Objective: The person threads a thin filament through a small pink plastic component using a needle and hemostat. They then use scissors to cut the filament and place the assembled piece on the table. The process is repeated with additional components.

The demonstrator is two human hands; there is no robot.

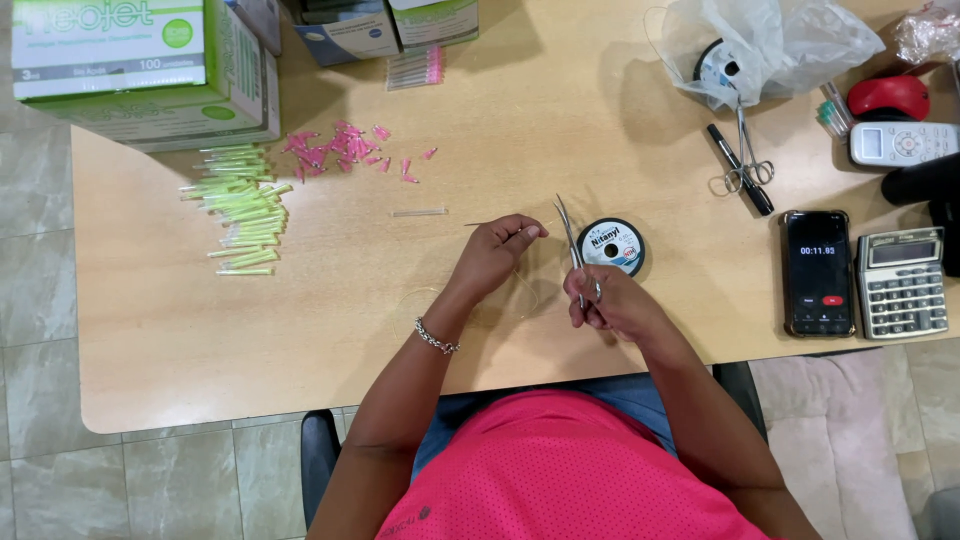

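Two bare hands work over a pale wooden table (pixel 300 320). The left hand (pixel 492 255), a silver chain bracelet (pixel 436 337) at its wrist, has its fingertips pressed together in a pinch on a thin straight metal needle (pixel 484 223) that pokes out to the left of the fingers, level with the tabletop. The right hand (pixel 610 308) is closed around the handles of slim curved steel scissors (pixel 572 245), whose blades rise up and away from it, tips ending just right of the left hand's fingertips; whether the blades touch the needle cannot be told. A small black-and-white spool of thread (pixel 612 247) lies flat on the table just right of the scissor blades and above the right hand, apart from both. Faint loops of clear line (pixel 430 295) lie on the wood beside the left wrist. A short clear tube (pixel 419 212) lies left of the needle. Farther left are a heap of yellow-green plastic caps (pixel 243 212) and a scatter of pink plastic hubs (pixel 340 148). Well to the right sit a black phone (pixel 818 272) and a grey calculator (pixel 902 282).
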